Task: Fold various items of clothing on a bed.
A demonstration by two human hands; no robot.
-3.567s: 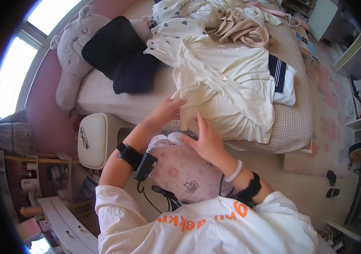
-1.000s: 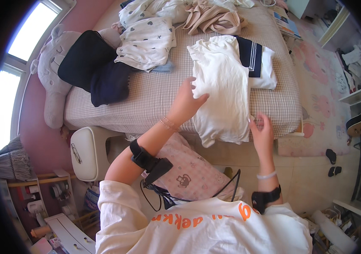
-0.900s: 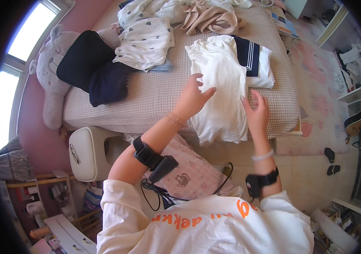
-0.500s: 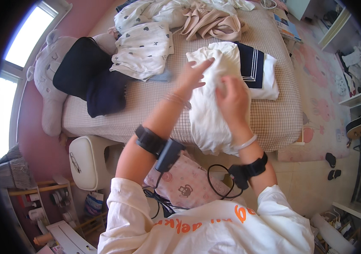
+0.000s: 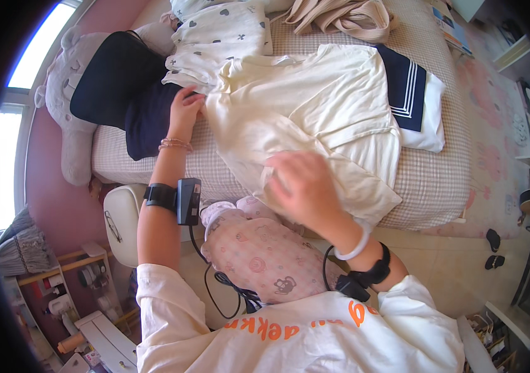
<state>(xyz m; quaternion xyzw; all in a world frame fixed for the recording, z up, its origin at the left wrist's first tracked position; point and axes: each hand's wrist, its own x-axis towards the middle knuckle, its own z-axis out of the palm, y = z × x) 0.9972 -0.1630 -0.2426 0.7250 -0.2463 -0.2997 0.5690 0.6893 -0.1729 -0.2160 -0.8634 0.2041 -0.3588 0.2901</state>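
Observation:
A cream shirt point(image 5: 339, 118) lies spread and creased across the bed, its lower edge hanging over the bed's front. At the shirt's left edge, my left hand point(image 5: 185, 115) pinches the cloth, next to a dark navy garment point(image 5: 150, 121). My right hand point(image 5: 302, 183), blurred by motion, is over the lower part of the shirt with its fingers curled; whether cloth is between them cannot be made out. To the right of the shirt lies a folded white top with a navy striped collar point(image 5: 405, 93), partly under the shirt's edge.
The bed's checked cover point(image 5: 439, 174) carries a white patterned garment point(image 5: 228, 31), beige clothing point(image 5: 346, 17) and a black item point(image 5: 116, 78). A grey plush toy point(image 5: 69, 93) leans at the left wall. Pink patterned fabric point(image 5: 259, 248) covers my lap; a white stool point(image 5: 122, 217) stands left.
The cream shirt went from a narrow bundle to a wide spread. My left hand moved left to its edge; my right hand came lower and nearer to me. The view shifted slightly.

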